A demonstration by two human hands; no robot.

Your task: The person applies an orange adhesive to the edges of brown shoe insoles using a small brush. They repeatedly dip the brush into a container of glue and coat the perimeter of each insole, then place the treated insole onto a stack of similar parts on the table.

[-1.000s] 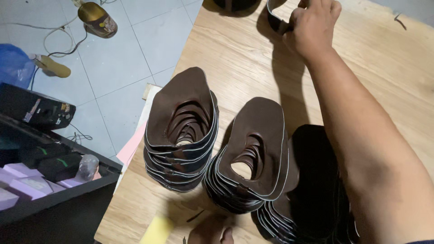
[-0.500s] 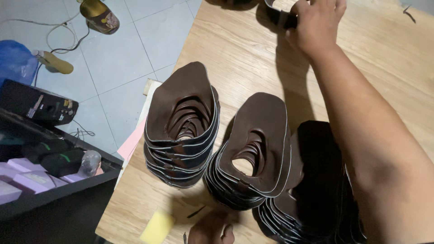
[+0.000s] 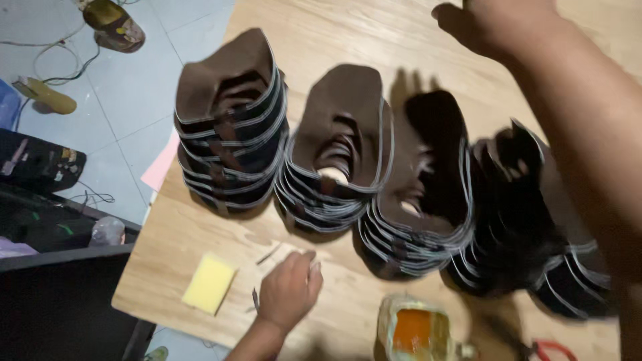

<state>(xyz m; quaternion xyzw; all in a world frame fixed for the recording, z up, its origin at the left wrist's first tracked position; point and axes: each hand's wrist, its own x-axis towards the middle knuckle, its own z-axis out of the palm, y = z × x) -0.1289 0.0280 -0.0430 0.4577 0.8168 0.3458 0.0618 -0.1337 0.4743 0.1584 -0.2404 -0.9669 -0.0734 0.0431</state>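
On the wooden bench (image 3: 200, 234), seen from the head camera, four stacks of dark brown leather pieces stood in a row from left to right: the first stack (image 3: 231, 127) at the left, a second stack (image 3: 341, 154) just beside it, a third stack (image 3: 428, 180) touching that one, and a fourth stack (image 3: 528, 214) at the right, blurred. The left hand (image 3: 289, 291) rested at the near edge of the bench, knuckles up, just near of the second stack; its fingers were curled narrow, and I could not tell whether its grip held anything. A yellow sponge (image 3: 209, 283) lay flat to its left, apart from it. A jar (image 3: 416, 329) with orange contents sat to its right at the near edge. The right hand (image 3: 498, 23) reached to the far side, above the bench, its arm crossing over the fourth stack; its grip was cut off by the frame. On the tiled floor (image 3: 127, 100) at the far left lay a shoe (image 3: 114, 23).
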